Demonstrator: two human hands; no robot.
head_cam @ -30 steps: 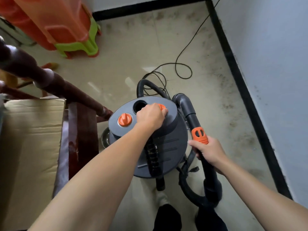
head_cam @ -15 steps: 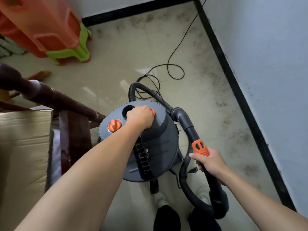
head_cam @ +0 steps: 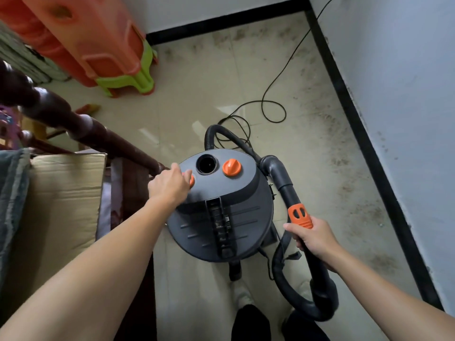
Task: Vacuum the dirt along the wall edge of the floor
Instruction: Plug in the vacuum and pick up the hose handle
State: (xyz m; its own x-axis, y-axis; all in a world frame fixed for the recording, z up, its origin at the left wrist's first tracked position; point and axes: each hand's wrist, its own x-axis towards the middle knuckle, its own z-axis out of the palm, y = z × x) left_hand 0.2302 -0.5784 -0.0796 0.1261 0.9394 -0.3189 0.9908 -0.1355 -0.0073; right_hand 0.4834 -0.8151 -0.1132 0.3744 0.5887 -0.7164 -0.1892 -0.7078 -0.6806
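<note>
Along the right baseboard (head_cam: 364, 134), dirt (head_cam: 344, 148) lies unswept; vacuum (head_cam: 221, 217) stands near it. Change: left hand (head_cam: 168, 185) has left the right knob (head_cam: 232, 167) and now curls round the left knob (head_cam: 191, 179). Probably still setup, edge pass not begun. Versus earlier: right hand (head_cam: 312, 238) still wraps the wand (head_cam: 293, 193).

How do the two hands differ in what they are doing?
The left hand sits atop the vacuum, fingers curled over an orange knob; the right hand wraps round the hose below its orange collar. The left hand is by the wooden rail; the right hand is nearer the wall. Both hold parts of the vacuum.
</note>
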